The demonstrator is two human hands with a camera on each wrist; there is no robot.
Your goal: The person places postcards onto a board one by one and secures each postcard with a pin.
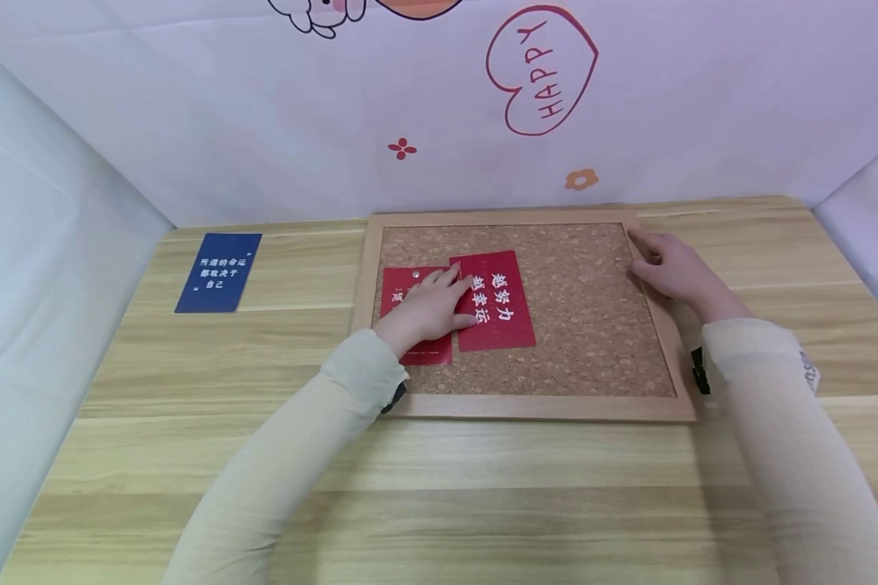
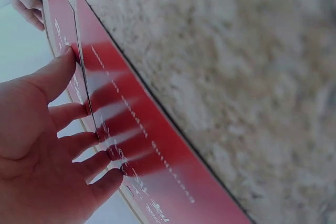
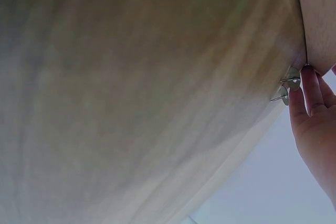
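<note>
Cork board [image 1: 593, 325] in a pale wooden frame lies flat on the wooden table [image 1: 483, 487], set toward twelve o'clock of the tabletop; two red cards with white characters rest on its nine o'clock half. The larger red card [image 1: 499, 301] overlaps the right edge of the smaller red card [image 1: 398, 296], which carries a metal pin near its top. The left hand [image 1: 428, 309] lies flat across the seam of the two cards, fingers straight and spread, pressing down and gripping nothing; the left wrist view shows its fingertips [image 2: 107, 153] on the glossy red surface where one card's edge crosses the other. The right hand [image 1: 669, 264] rests on the frame's upper right corner, at about two o'clock of the board, fingers extended; in the right wrist view its fingers [image 3: 310, 98] touch two silver thumbtacks [image 3: 287, 85] lying on the wood, whether pinched or merely touched I cannot tell. A blue card [image 1: 218, 272] lies apart at ten o'clock on the table.
</note>
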